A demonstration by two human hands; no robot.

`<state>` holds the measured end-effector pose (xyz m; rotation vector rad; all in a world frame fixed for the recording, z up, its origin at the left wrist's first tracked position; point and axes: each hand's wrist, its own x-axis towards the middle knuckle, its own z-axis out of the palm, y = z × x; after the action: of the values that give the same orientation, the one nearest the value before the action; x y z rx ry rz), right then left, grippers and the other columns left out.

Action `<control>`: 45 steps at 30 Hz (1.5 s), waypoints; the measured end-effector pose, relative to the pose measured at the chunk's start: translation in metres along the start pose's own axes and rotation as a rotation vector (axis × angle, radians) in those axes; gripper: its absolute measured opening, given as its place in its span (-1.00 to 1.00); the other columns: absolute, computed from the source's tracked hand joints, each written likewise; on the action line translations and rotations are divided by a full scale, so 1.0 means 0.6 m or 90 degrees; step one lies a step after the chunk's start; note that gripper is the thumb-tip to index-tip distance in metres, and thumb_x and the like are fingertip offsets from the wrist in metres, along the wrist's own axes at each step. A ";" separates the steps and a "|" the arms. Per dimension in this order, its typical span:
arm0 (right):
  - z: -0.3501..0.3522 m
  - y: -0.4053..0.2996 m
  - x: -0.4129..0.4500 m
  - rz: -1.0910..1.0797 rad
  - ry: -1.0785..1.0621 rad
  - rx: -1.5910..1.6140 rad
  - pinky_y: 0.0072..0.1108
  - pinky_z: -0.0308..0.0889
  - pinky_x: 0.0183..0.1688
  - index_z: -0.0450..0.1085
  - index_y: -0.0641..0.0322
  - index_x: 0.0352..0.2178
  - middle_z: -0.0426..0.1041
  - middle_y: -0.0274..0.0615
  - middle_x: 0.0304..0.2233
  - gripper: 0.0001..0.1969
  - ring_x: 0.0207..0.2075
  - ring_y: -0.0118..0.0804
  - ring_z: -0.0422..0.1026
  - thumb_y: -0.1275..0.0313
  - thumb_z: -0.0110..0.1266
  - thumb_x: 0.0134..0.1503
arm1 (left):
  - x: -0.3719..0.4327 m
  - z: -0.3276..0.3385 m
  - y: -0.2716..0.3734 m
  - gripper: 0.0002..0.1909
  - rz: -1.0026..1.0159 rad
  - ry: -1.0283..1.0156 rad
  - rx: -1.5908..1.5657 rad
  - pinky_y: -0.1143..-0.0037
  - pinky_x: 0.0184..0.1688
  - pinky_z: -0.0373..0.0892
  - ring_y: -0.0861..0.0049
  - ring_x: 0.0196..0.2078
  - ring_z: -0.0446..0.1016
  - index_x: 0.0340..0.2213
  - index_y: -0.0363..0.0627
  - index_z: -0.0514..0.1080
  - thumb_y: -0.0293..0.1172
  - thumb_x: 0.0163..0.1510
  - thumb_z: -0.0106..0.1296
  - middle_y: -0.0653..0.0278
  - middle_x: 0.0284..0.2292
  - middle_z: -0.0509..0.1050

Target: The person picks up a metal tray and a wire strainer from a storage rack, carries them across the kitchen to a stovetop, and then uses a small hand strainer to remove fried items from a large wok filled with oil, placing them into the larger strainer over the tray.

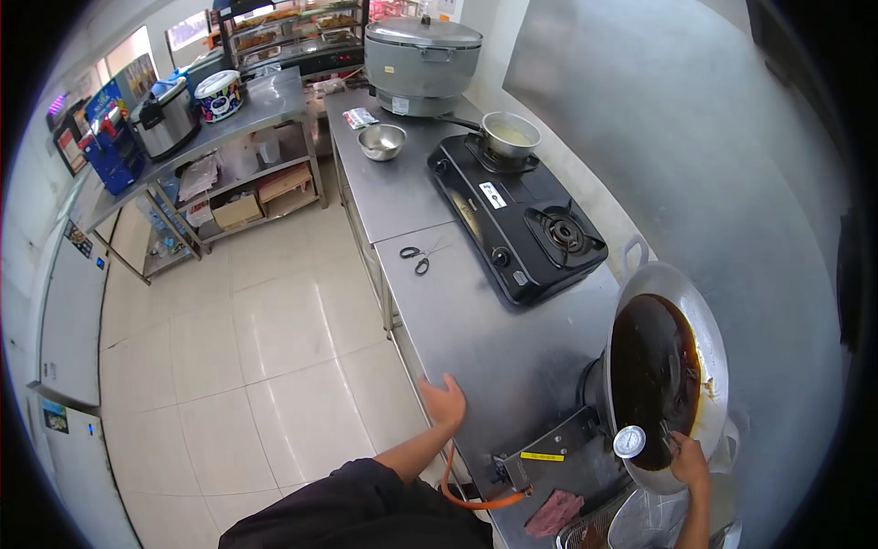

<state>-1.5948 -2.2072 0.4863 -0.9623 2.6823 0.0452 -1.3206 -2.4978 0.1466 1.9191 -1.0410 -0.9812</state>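
Note:
At the right, a large metal wok (717, 384) of dark brown liquid (651, 370) sits on a single gas burner (549, 446). My right hand (688, 461) is closed around a thin metal utensil at the wok's near edge; its lower part is hidden. Beside it, a round dial thermometer (629, 441) stands at the wok's left rim. My left hand (444, 401), fingers spread and holding nothing, is at the left edge of the steel counter (473, 343). Farther up the counter lie black-handled scissors (420, 259).
A black two-burner gas stove (514, 213) bears a saucepan (511, 134). Beyond are a steel bowl (382, 142) and a large rice cooker (423, 68). Near me are an orange gas hose (473, 504), a reddish cloth (555, 513) and a wire basket (593, 525).

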 end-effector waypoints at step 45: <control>-0.140 0.048 -0.176 0.229 0.190 -0.312 -0.22 0.45 -0.14 0.52 0.15 -0.07 0.55 0.13 -0.23 -0.61 -0.14 0.05 0.55 0.63 0.02 0.05 | -0.009 -0.007 0.007 -0.33 -0.032 -0.183 -0.144 0.16 0.01 0.44 -0.05 0.03 0.40 0.17 -0.39 -0.07 -0.20 0.24 -0.10 -0.23 0.07 0.25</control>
<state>-1.5570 -2.1304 0.5942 -0.6248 3.1673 0.7144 -1.3204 -2.4937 0.1532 1.6583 -0.9950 -1.3722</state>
